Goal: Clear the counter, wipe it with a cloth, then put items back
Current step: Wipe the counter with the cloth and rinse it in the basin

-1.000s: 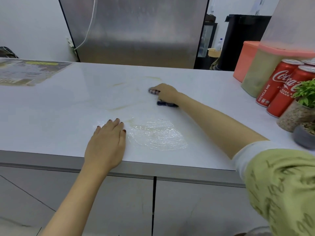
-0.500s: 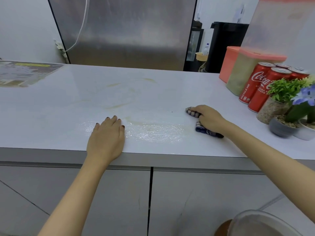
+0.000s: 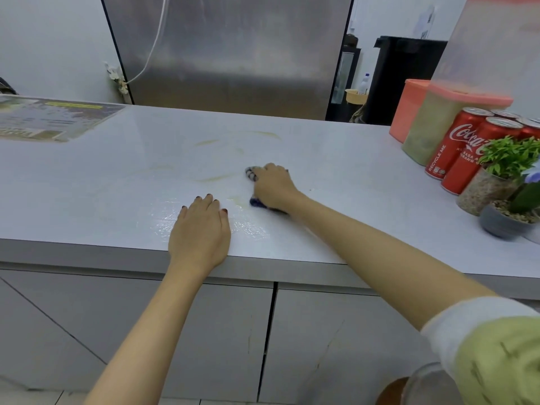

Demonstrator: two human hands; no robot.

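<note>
- The cloth (image 3: 251,174) is mostly hidden under the right hand (image 3: 271,185); only a striped end past the fingertips and a dark blue end by the wrist show.
- It lies mid-counter (image 3: 350,171), its long axis running near to far, with the striped end pointing away.
- The right hand's fingers curl over it, gripping.
- The left hand (image 3: 200,229) lies flat with straight fingers near the front edge.
- There is one cloth. Four cans (image 3: 455,147) can be counted, the rightmost cut off.
</note>
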